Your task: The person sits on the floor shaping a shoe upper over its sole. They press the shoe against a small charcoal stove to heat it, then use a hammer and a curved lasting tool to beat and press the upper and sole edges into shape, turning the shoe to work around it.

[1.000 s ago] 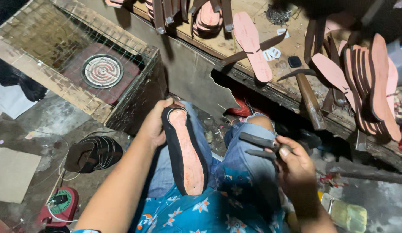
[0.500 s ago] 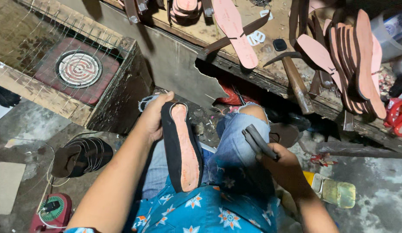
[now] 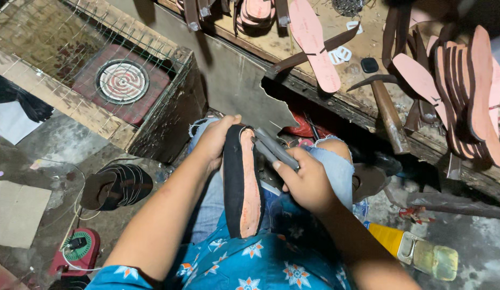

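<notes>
A long shoe sole (image 3: 243, 185), black on one side and pink on the other, stands on edge along my lap. My left hand (image 3: 215, 140) grips its far end. My right hand (image 3: 306, 180) is shut on a pair of dark metal pliers (image 3: 271, 147), whose jaws touch the sole's pink edge near the top. My knees in blue jeans (image 3: 336, 166) are below the sole.
A wooden workbench (image 3: 363, 102) at the top holds pink soles (image 3: 313, 43), a hammer (image 3: 387, 104) and a stack of soles (image 3: 467, 91). A wire-covered box with a round heater (image 3: 122, 81) stands left. Dark sandals (image 3: 116, 185) and a yellow bottle (image 3: 416, 249) lie on the floor.
My right hand has moved left with the pliers, from beside my right knee up to the sole's edge. My left hand keeps hold of the sole's end.
</notes>
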`<state>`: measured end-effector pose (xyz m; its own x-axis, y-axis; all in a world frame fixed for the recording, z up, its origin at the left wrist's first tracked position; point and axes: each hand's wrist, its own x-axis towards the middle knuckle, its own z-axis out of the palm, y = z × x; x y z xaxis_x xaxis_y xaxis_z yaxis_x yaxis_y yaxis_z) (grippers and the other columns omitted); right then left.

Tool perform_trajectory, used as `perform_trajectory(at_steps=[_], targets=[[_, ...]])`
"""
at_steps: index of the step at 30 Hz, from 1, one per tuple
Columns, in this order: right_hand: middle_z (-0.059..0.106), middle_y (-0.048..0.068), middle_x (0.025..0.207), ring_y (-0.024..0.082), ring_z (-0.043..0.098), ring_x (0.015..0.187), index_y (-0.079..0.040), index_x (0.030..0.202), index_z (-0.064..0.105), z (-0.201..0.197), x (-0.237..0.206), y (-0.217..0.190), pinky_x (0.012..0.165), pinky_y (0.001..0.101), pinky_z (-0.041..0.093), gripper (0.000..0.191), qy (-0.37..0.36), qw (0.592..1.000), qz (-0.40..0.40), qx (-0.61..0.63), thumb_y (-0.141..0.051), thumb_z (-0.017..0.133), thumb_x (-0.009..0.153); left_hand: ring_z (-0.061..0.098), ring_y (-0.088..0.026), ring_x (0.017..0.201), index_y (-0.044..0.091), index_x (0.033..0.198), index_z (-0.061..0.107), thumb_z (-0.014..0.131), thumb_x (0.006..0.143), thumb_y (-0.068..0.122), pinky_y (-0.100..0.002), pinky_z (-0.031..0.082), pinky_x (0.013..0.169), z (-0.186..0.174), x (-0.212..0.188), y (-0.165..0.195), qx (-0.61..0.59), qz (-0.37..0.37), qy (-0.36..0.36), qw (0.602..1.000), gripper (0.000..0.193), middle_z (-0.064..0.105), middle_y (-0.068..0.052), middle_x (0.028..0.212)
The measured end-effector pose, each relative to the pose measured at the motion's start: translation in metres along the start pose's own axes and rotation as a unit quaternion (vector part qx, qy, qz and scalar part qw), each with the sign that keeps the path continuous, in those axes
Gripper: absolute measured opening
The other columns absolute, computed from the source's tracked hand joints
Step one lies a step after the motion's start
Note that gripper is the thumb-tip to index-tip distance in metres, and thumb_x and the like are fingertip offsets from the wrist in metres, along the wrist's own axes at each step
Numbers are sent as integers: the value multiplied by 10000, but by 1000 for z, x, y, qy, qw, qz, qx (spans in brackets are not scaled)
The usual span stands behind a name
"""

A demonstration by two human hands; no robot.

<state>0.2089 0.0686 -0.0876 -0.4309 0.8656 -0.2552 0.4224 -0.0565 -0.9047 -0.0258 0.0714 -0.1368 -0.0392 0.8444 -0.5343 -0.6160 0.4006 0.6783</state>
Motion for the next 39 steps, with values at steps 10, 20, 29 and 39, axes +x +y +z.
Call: perform_trajectory(at_steps=[10, 20, 29, 39], targets=[[655, 170, 862, 335, 669, 782, -26, 1030, 663, -8, 18, -7, 682, 398, 514, 209, 46, 945, -236, -222, -184, 710, 903, 689, -185, 686, 46, 904, 695, 625, 921, 319, -339, 561, 650, -1, 9, -3, 35, 9, 18, 999, 283, 723, -81, 818], [599, 157, 754, 283, 595, 632, -31, 977, 605, -17, 42, -8, 558, 381, 463, 205, -71, 973, -164, -146, -220, 674, 939, 685, -184, 695, 42, 905, 696, 610, 927, 303, -342, 569, 666, -3, 10, -2, 11, -6, 16, 1000, 275, 723, -83, 829], [575, 26, 712, 91, 429, 412, -73, 997, 587, 28, 21, 8, 362, 265, 306, 161, -72, 904, 216, 361, -206, 646, 928, 678, -186, 656, 40, 896, 689, 614, 937, 298, -343, 567, 620, -9, 11, -5, 4, 6, 16, 1000, 271, 710, -84, 805], [603, 160, 964, 343, 651, 682, -29, 1073, 610, 48, 5, 6, 583, 426, 537, 210, 157, 869, -302, -358, -70, 629, 869, 714, -211, 685, 2, 904, 714, 591, 947, 287, -342, 585, 663, -9, 8, -1, -30, 3, -11, 999, 313, 746, -123, 835]])
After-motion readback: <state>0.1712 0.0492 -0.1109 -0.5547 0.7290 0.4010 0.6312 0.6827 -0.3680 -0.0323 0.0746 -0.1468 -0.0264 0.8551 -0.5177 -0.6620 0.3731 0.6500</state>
